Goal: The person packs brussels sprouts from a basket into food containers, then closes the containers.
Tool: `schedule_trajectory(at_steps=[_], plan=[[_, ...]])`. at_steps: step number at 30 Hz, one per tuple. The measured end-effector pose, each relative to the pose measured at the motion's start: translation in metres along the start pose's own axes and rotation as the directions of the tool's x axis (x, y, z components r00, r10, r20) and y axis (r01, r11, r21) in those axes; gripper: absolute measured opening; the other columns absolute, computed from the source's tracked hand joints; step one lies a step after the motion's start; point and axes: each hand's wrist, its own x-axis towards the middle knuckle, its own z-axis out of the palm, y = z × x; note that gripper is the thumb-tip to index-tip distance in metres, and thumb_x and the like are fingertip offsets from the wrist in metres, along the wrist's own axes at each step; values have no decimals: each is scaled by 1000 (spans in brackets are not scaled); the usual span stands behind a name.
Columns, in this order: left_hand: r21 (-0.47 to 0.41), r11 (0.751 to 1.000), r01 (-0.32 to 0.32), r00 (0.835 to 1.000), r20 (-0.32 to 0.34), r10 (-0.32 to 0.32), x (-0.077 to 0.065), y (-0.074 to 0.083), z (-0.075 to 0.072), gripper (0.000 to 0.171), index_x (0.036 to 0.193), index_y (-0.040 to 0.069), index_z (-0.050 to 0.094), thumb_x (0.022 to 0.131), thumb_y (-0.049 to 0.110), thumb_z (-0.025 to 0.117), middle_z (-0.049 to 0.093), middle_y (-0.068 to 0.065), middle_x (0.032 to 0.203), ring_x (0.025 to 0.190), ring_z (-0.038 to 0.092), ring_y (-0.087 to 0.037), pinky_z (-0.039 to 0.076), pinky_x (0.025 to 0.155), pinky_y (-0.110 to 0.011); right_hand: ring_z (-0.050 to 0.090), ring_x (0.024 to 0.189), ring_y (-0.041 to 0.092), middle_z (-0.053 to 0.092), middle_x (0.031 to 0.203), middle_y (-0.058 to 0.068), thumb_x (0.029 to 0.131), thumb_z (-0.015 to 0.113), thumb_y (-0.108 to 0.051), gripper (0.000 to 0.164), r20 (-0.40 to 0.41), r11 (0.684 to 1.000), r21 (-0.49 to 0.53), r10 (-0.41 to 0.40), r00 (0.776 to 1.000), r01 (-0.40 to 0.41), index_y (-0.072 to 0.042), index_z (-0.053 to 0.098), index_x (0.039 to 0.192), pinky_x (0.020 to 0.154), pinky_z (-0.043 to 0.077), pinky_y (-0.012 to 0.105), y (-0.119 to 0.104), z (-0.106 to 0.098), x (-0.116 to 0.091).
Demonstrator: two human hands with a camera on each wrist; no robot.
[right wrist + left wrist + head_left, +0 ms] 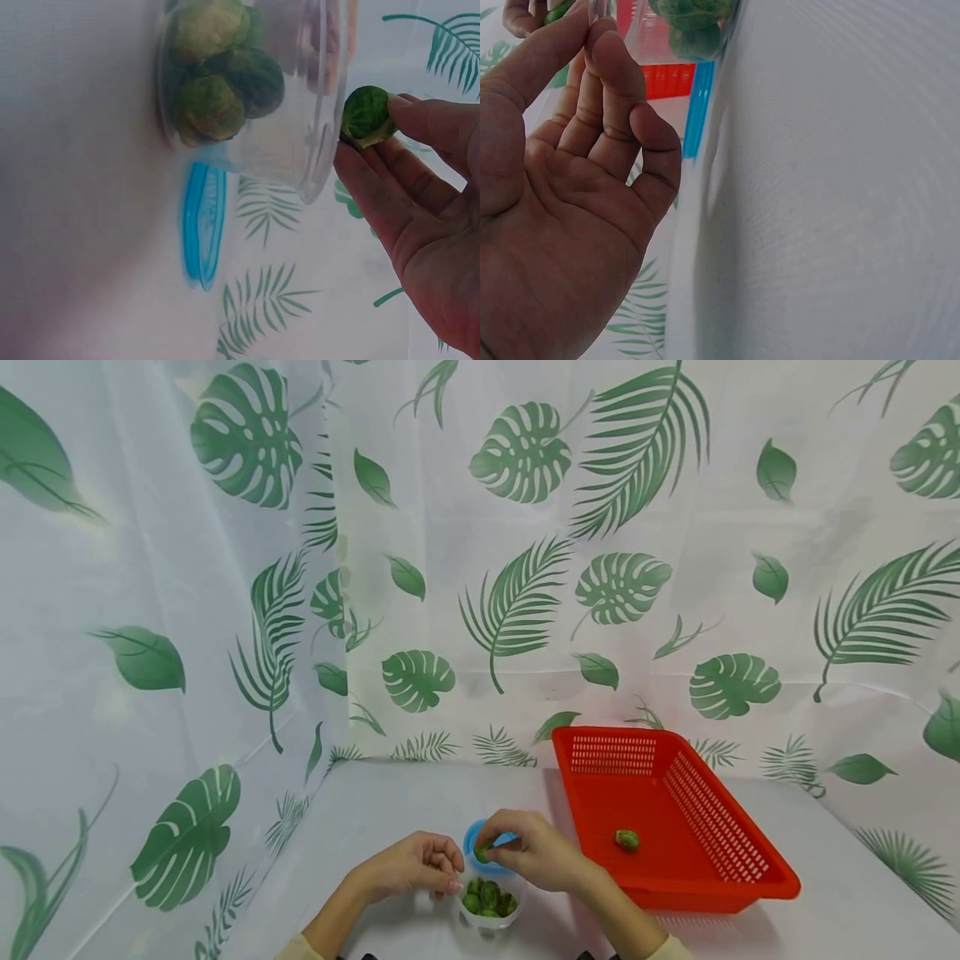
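My right hand [536,852] pinches a green Brussels sprout [367,114] between thumb and fingers. In the right wrist view that sprout is right at the rim of a clear plastic container [289,154]. Several more Brussels sprouts [489,895] lie inside the container. On its left side, my left hand [420,864] pinches the rim between thumb and index finger, while its other fingers curl loosely, as the left wrist view shows. Just behind the container lies a blue lid [196,225], partly covered by the right hand in the head view.
A red plastic basket [615,797] with slotted walls stands to the right, close to the right forearm. One Brussels sprout [627,840] lies on its floor. The white table [405,789] meets leaf-patterned sheets [525,527] at the back and left.
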Motion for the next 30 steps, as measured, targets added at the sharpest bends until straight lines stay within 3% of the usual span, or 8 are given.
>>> schedule_trajectory(at_steps=[17,30], plan=[[-2,1000,12,1000,-13,-12,0,0,0,22,110,3,65,93,11,78,71,6,81,68,63,-7,53,67,-26,68,99,10,73,103,-3,97,74,-10,11,15,996,-38,86,996,-86,-18,74,104,86,58,24,3,11,1],[11,1000,9,1000,-12,-9,0,1,1,26,111,0,64,93,11,78,72,5,81,68,64,-7,54,68,-26,69,95,5,74,100,-2,95,74,-8,10,23,996,-58,74,997,-73,-14,74,103,82,57,20,8,18,0]])
